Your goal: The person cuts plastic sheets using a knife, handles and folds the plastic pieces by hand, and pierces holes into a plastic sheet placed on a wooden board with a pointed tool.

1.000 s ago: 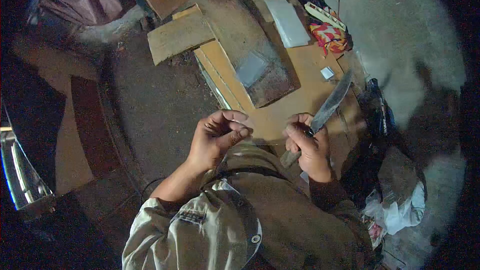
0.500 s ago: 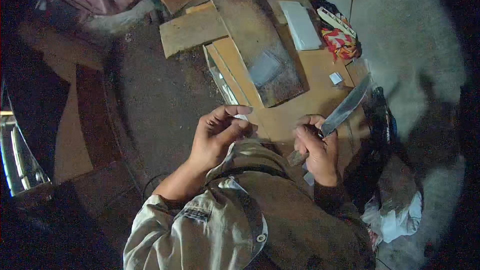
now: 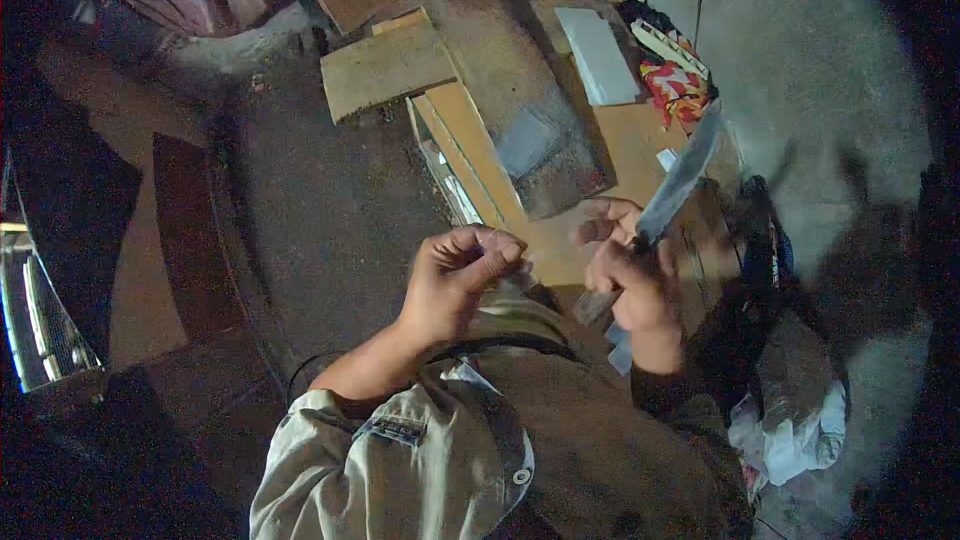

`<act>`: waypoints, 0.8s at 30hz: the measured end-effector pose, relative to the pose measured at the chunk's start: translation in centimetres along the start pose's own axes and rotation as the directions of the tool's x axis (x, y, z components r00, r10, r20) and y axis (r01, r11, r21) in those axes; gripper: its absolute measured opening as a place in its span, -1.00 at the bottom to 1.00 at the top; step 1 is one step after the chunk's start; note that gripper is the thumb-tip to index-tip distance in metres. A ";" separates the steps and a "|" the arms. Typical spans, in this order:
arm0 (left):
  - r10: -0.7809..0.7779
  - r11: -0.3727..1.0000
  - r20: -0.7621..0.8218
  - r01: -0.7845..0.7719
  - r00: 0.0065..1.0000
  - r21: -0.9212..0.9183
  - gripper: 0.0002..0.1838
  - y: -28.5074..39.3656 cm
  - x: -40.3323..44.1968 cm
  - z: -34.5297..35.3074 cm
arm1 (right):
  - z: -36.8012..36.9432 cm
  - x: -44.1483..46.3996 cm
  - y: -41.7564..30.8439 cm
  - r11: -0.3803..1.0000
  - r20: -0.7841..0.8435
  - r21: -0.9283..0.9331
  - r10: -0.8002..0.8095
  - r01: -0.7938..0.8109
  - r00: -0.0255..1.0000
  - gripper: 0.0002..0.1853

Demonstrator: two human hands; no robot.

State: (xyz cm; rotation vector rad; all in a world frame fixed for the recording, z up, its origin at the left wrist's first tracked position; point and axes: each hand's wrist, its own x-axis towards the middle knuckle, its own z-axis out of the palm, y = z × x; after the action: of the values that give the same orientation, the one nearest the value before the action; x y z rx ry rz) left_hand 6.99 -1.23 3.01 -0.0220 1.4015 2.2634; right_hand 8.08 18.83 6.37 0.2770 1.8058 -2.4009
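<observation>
Your right hand is gripping a knife; your left hand is pinching narrowly, any load unclear. A plastic bag is lying at four o'clock, contents indiscernible.

The right hand holds a knife while the left hand has its fingers pinched together.

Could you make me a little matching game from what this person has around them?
1. Knife
2. Left hand
3. Patterned cloth
4. Flat rectangular sheet

a. plain and whitish
b. held in the right hand
c. red, white and yellowish
d. thumb close to the fingertips

Pairs: 1-b, 2-d, 3-c, 4-a
</observation>
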 end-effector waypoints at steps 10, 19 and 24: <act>-0.051 0.997 0.099 0.044 0.994 0.069 -0.86 -0.8 0.0 -0.1 | 0.5 -0.4 0.2 0.977 0.077 -0.180 0.126 -0.110 0.989 -0.78; -0.013 0.998 0.076 0.009 0.997 0.055 -0.89 0.2 0.5 0.4 | 0.3 -0.6 0.6 0.954 0.220 -0.295 0.116 -0.048 0.969 -0.83; 0.105 0.992 -0.024 -0.107 0.994 -0.063 -0.92 -0.4 0.9 0.6 | 1.3 -0.5 1.4 0.966 0.242 -0.258 0.066 -0.001 0.968 -0.79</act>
State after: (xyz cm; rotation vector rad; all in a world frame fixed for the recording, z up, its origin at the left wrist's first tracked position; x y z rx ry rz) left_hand 6.47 -0.18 2.74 0.0082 1.3692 2.4012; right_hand 8.72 17.16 5.54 -0.0206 1.9433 -2.0400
